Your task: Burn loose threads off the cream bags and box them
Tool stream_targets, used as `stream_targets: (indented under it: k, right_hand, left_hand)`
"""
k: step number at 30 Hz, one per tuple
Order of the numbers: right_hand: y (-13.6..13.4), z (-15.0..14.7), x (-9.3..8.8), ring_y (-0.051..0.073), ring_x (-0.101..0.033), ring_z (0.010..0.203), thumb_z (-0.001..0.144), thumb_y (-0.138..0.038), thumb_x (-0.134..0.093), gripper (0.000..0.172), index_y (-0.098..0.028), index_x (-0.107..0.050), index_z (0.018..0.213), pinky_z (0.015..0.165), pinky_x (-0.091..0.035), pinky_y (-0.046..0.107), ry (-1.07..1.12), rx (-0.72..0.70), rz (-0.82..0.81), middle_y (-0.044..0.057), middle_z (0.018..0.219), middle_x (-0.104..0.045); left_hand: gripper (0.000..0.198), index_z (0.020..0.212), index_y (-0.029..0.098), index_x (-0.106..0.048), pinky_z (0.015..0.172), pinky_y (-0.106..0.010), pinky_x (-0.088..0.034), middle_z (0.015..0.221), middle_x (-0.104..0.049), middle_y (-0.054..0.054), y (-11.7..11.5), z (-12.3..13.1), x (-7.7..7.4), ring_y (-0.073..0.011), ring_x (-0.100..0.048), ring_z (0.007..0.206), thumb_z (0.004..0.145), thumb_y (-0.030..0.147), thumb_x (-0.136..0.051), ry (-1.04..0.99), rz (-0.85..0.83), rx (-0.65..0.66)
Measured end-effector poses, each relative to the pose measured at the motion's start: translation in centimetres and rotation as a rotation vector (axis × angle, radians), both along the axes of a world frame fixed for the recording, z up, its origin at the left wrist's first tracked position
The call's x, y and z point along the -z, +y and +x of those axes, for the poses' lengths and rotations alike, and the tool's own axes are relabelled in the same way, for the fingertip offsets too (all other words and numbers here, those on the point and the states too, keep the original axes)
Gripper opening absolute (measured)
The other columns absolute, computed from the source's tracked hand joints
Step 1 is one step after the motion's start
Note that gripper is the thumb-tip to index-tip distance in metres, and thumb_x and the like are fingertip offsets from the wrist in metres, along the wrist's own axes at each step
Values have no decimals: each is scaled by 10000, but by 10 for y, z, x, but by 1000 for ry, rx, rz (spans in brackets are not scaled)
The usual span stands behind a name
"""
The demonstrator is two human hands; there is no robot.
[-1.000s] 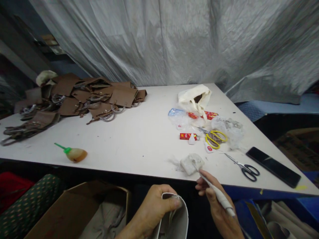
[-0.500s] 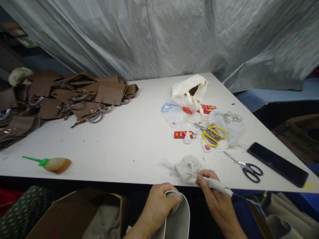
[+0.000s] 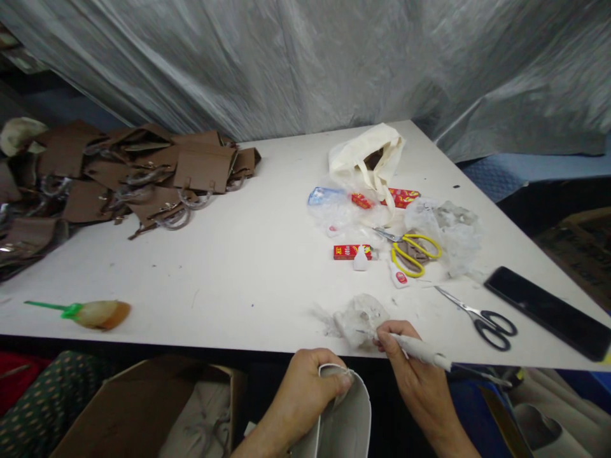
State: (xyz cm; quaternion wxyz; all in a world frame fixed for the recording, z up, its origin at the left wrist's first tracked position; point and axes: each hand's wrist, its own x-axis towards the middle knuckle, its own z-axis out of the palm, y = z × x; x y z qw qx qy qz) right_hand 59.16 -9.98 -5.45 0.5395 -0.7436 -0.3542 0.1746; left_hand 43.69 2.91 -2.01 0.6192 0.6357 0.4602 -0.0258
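Note:
My left hand (image 3: 310,388) pinches the upper rim of a pale grey, open-topped bag (image 3: 351,413) just below the table's front edge. Between the thumb and fingers of my right hand (image 3: 415,375) is a white pen-shaped tool (image 3: 420,350) with a thin metal tip and a cord running off behind it. That tip points at a crumpled, whitish clump of plastic film (image 3: 363,318) near the table edge; whether it touches the clump I cannot tell. The lower part of the bag lies outside the picture.
Brown handbags (image 3: 200,165) are heaped at the left, behind a green-nozzled glue bottle (image 3: 100,315). Toward the right lie yellow-handled scissors (image 3: 420,254), black-handled scissors (image 3: 482,318), a phone (image 3: 548,312), red boxes (image 3: 346,252) and a cream cloth bag (image 3: 351,156). A cardboard box (image 3: 114,407) stands below.
The camera view has shifted slightly, so things at the right appear further right and those at the left further left. Both hands keep their grips, with the tool's tip still by the clump.

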Motion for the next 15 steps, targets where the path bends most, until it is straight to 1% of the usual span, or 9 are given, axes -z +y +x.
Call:
stream_targets:
  k: [7,9,12,14,15]
  right_hand:
    - [5,3,0,178,-598,726,1061,-421,-519,264,-234,-633,912,688,-482,261,24,-68,19,-8,771,-616]
    - [5,2,-1,179,-600,725,1055,-429,-526,264,-233,-639,917,681,-480,260,39,-52,15,-8,765,-619]
    - [1,1,0,182,-614,749,1045,-446,-541,273,-227,-645,919,699,-481,263,73,10,19,-1,774,-641]
    - [-2,-1,1,178,-615,738,1045,-464,-540,295,-221,-640,911,693,-483,263,144,25,36,3,768,-651]
    - [-3,-3,2,174,-616,720,1048,-477,-533,314,-217,-636,906,676,-485,260,203,10,43,3,757,-651]
  left_hand:
    - [190,725,131,-777,607,-276,-396,621,-665,-14,1,0,4,-165,-558,623,653,305,-744,-6,9,18]
    - [195,724,130,-774,608,-278,-397,619,-664,-15,1,0,3,-164,-556,620,652,308,-746,-5,0,20]
    - [197,724,126,-771,607,-276,-398,612,-659,-14,1,-1,2,-162,-554,616,647,306,-747,3,-7,11]
    - [198,729,125,-772,603,-273,-396,611,-656,-12,1,-1,3,-159,-549,614,648,303,-744,0,-6,10]
    - [198,733,125,-774,598,-272,-393,609,-653,-10,1,-1,3,-157,-544,609,649,301,-742,-2,-8,13]
